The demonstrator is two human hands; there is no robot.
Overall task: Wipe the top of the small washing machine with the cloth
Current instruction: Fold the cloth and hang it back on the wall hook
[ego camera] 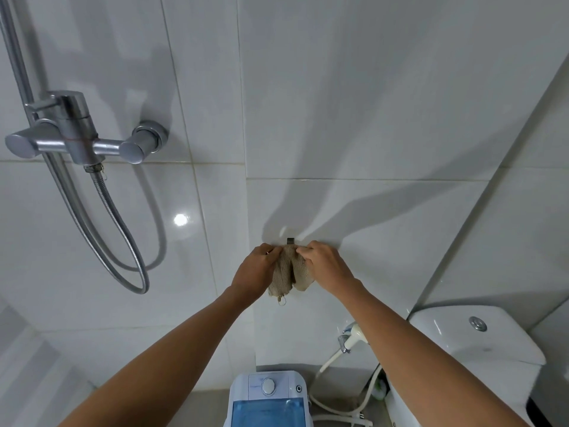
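Both hands are pinching the cloth [289,269] at centre frame: left hand [257,268] gripping its left top edge, right hand [323,266] its right, fingers curled into the fabric. The cloth is hanging at a small dark wall hook [290,241]. I am judging no wiping is under way: the washing machine [268,399] is sitting at bottom centre, well below the cloth, untouched. Whether the cloth is coming off or going on, I cannot tell. Cloth: beige, ribbed weave, bunched, loose thread dangling.
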